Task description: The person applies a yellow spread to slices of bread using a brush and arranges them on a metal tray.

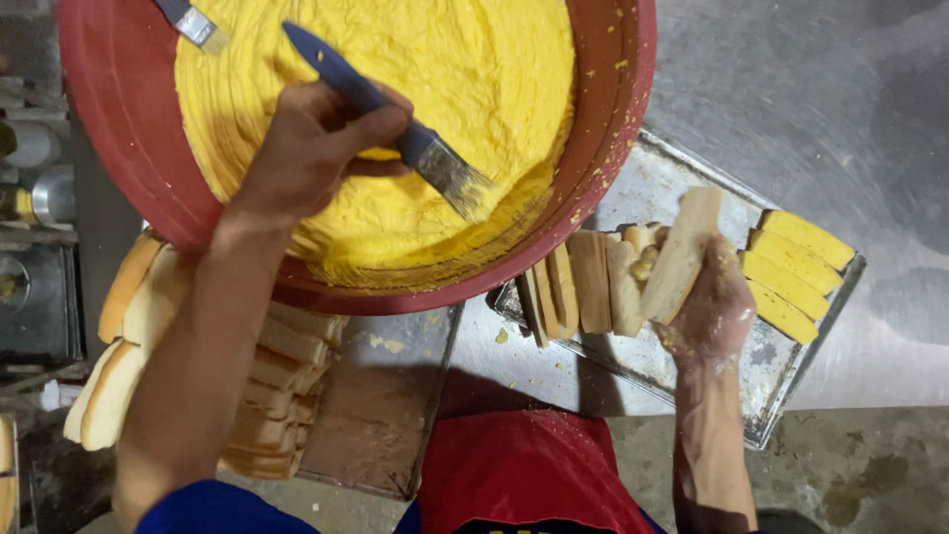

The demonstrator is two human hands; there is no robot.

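Clearly, from the head view, the left hand [316, 148] is closed around a blue-handled brush [395, 124], its bristles dipped at the near edge of the yellow spread [465, 59] in the big red bowl [119, 129]. The right hand [707, 311] grips one pale bread slice [682, 252], tilted upright over the metal tray [781, 381], beside plain slices [583, 282] and yellow-coated slices [791, 272]. A good stroke likely needs modest loading of the bristles, with the slice's flat face turned toward the brush. More bread [277, 396] is stacked on a second tray to the left.
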